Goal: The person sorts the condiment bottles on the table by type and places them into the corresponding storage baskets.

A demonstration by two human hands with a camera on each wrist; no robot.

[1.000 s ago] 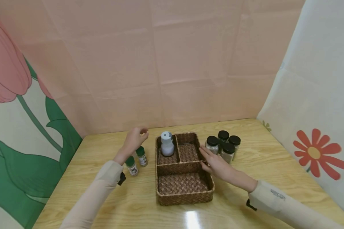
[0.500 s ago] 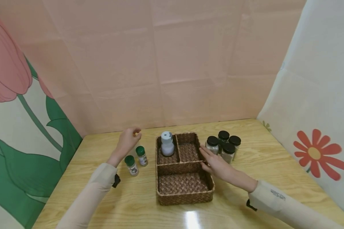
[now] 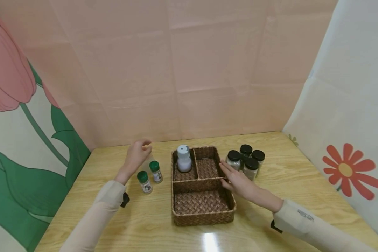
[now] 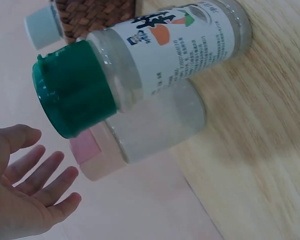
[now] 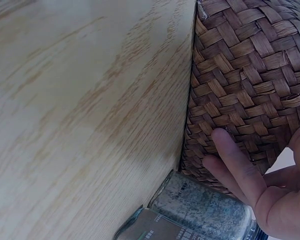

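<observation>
My left hand (image 3: 134, 156) hovers over the left side of the table, fingers loosely bent and holding nothing. Two green-capped seasoning jars (image 3: 145, 182) stand just to its right. In the left wrist view its spread fingers (image 4: 52, 192) are near a clear jar (image 4: 160, 125) with a pale, pinkish cap, behind one green-capped jar (image 4: 75, 90); the hand mostly hides this clear jar from the head camera. With straight fingers, my right hand (image 3: 240, 180) rests against the right wall of a brown woven basket (image 3: 201, 203). A pale grey bottle (image 3: 184, 162) stands in its back left compartment.
Several black-capped glass jars (image 3: 250, 169) are grouped right of the basket, close behind the right hand. The basket has two small compartments at the back and one wide one in front. A pink cloth backdrop (image 3: 189, 70) hangs behind the wooden table (image 3: 138, 227).
My left hand has drawn leftward, away from the basket, bringing more of the green-capped jars into sight. My right hand has stayed on the basket's wall.
</observation>
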